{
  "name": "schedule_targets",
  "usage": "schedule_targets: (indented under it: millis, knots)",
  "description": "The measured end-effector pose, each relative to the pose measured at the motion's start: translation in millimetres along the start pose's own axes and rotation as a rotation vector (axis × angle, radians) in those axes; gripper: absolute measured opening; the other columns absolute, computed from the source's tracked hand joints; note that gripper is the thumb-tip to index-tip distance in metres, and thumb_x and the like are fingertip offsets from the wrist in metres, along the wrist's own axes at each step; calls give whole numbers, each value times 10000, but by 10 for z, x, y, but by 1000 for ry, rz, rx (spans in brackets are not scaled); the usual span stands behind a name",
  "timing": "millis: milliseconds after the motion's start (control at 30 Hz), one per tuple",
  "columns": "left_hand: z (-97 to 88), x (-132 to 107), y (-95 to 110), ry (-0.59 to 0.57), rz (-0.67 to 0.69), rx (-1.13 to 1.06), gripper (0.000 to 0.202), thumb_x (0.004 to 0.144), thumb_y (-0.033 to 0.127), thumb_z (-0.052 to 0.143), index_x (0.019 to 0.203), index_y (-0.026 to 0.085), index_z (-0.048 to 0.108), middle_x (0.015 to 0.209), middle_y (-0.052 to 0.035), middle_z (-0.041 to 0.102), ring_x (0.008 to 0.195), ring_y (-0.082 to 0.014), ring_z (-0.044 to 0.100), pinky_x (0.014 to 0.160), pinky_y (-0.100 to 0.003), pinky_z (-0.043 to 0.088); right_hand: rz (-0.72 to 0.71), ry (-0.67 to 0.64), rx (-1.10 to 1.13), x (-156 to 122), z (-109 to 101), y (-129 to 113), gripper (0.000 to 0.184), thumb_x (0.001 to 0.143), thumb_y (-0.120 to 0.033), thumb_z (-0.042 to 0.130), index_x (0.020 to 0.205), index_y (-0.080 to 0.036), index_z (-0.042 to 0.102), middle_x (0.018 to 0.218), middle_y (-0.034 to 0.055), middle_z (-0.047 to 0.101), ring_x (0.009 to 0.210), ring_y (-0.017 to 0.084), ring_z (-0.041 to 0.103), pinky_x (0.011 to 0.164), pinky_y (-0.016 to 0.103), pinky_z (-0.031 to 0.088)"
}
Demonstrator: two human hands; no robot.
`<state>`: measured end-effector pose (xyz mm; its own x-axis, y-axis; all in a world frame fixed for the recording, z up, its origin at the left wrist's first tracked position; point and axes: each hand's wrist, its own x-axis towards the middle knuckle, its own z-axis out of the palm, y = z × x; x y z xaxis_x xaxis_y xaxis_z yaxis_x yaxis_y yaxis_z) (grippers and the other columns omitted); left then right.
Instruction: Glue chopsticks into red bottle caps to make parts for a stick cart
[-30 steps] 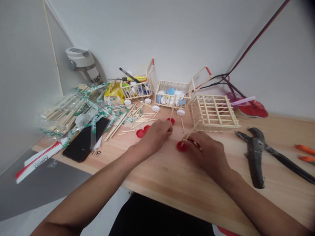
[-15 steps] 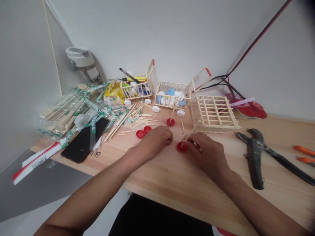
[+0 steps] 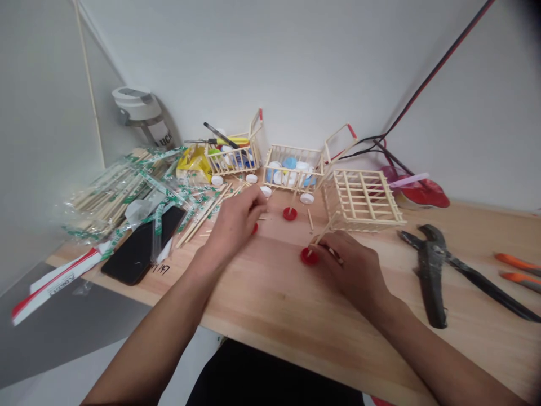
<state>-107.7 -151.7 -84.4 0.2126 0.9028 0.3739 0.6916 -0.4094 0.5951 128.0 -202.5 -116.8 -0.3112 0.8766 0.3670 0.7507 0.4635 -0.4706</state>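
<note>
My right hand (image 3: 353,268) rests on the wooden table (image 3: 296,304) and pinches a thin wooden stick (image 3: 324,230) whose lower end stands in a red bottle cap (image 3: 308,256). My left hand (image 3: 234,221) hovers over loose sticks and red caps to the left, fingers curled and partly blurred; what it holds, if anything, I cannot make out. Another red cap with a stick in it (image 3: 289,212) stands just beyond. An empty stick-built basket (image 3: 360,198) sits right behind my right hand.
Two small stick carts (image 3: 293,168) filled with bottle caps stand at the back. Wrapped chopsticks (image 3: 127,189) and a black phone (image 3: 141,245) lie at the left. Black pliers (image 3: 431,270) and orange handles (image 3: 518,265) lie at the right. A bottle (image 3: 143,115) stands in the corner.
My left hand has moved left and away from me, from beside the red cap near my right hand to over the loose sticks. My right hand has stayed on its stick and cap.
</note>
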Motion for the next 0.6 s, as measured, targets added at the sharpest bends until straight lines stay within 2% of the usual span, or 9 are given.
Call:
schedule_targets:
  millis: [100, 167, 267, 333, 400, 500, 600]
  knots:
    - [-91, 15, -112, 206, 48, 89, 107, 823, 108, 544, 829, 181, 622, 825, -5, 653, 773, -142, 577, 726, -270, 433, 7, -2, 6, 3, -1, -7, 193, 910, -267, 537, 728, -212, 572, 731, 1, 640, 675, 132, 569, 612, 251, 413]
    - [-120, 17, -188, 315, 86, 189, 130, 810, 111, 572, 865, 193, 658, 972, -43, 664, 929, -193, 583, 831, -324, 441, 6, -6, 11, 1, -1, -8, 196, 912, -271, 536, 728, -212, 570, 731, 1, 640, 674, 133, 568, 619, 252, 413]
    - [-136, 14, -234, 411, 98, 307, 175, 805, 154, 609, 954, 212, 680, 1122, -78, 632, 1074, -258, 540, 918, -398, 414, 5, -4, 17, -6, 0, -9, 198, 915, -272, 529, 730, -215, 570, 751, 6, 650, 686, 138, 576, 626, 257, 415]
    - [-131, 10, -213, 409, 83, 328, 131, 834, 198, 603, 933, 218, 686, 1023, -64, 666, 1002, -248, 567, 874, -388, 423, 7, -2, 17, -8, 1, -12, 201, 915, -271, 527, 726, -216, 572, 754, 10, 653, 687, 141, 579, 624, 258, 417]
    - [-116, 6, -170, 374, 52, 322, 98, 861, 243, 593, 849, 213, 685, 830, -33, 680, 840, -210, 589, 766, -341, 426, 8, 1, 17, -9, 2, -13, 206, 915, -275, 529, 722, -215, 574, 746, 10, 652, 686, 141, 581, 624, 257, 419]
    - [-80, 1, -105, 345, 16, 300, 171, 863, 292, 609, 734, 190, 656, 647, 1, 626, 650, -154, 549, 640, -293, 379, 8, 2, 14, -12, 5, -12, 201, 912, -275, 536, 725, -214, 579, 755, 9, 657, 694, 140, 583, 630, 257, 419]
    - [-32, -7, -53, 327, 55, 248, 289, 865, 345, 612, 633, 172, 604, 585, 11, 578, 598, -128, 514, 606, -277, 355, 5, 4, 13, -16, 7, -12, 188, 910, -275, 544, 737, -213, 583, 763, 4, 657, 701, 137, 582, 634, 253, 417]
